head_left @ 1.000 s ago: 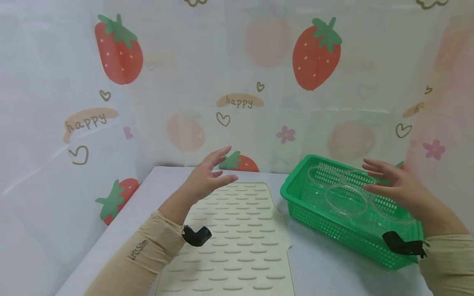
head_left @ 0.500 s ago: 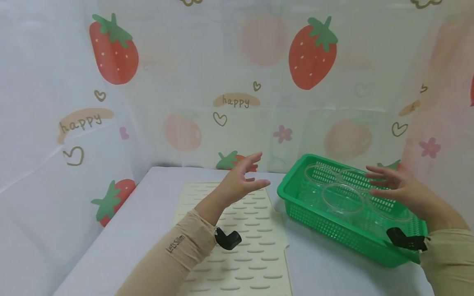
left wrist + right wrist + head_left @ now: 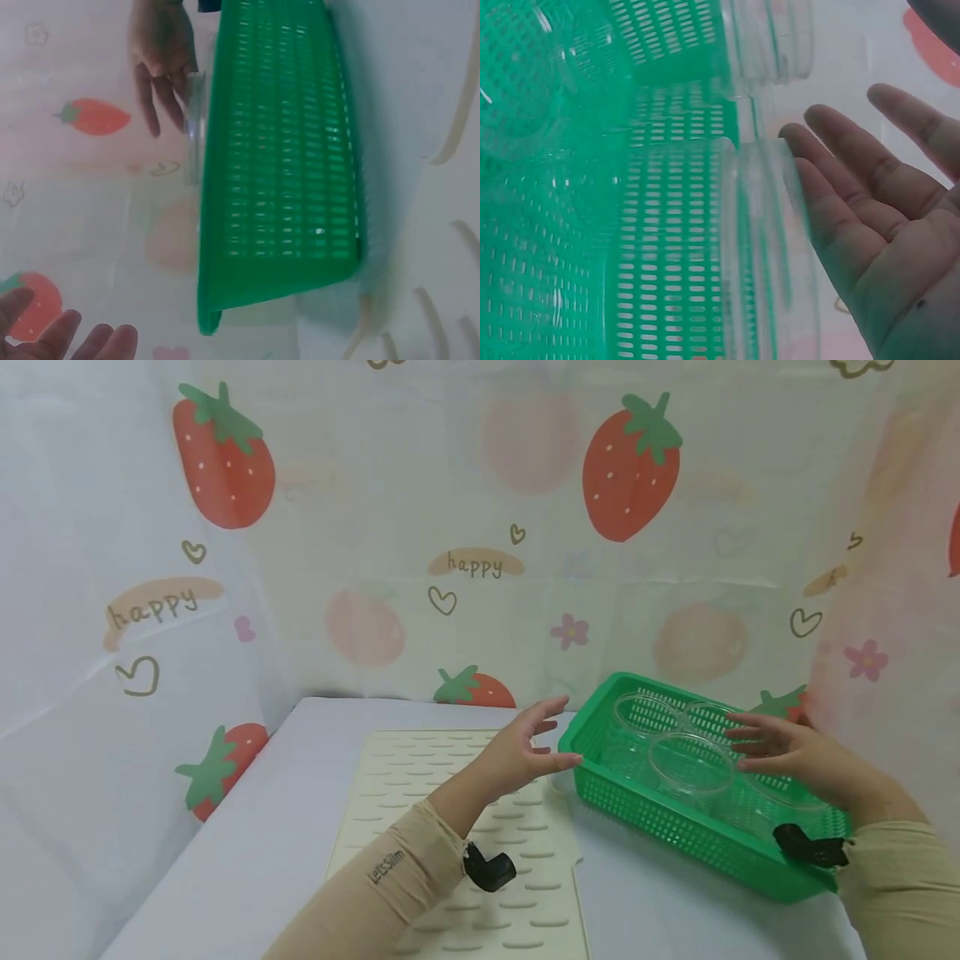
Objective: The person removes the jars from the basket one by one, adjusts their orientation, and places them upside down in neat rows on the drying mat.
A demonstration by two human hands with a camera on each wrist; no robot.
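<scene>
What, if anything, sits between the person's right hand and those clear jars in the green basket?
Nothing visible does. The right hand hovers open just above the clear jars standing mouth-up in the green basket, with only air between. The left hand is open beside the basket's near corner.

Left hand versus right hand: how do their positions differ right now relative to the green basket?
The left hand hovers beside the green basket, outside its left rim and over the edge of the ribbed cream mat. The right hand is over the basket, its fingers at the rim of a clear jar standing inside. Both hands are open, fingers spread, gripping nothing, each wearing a beige sleeve.
</scene>
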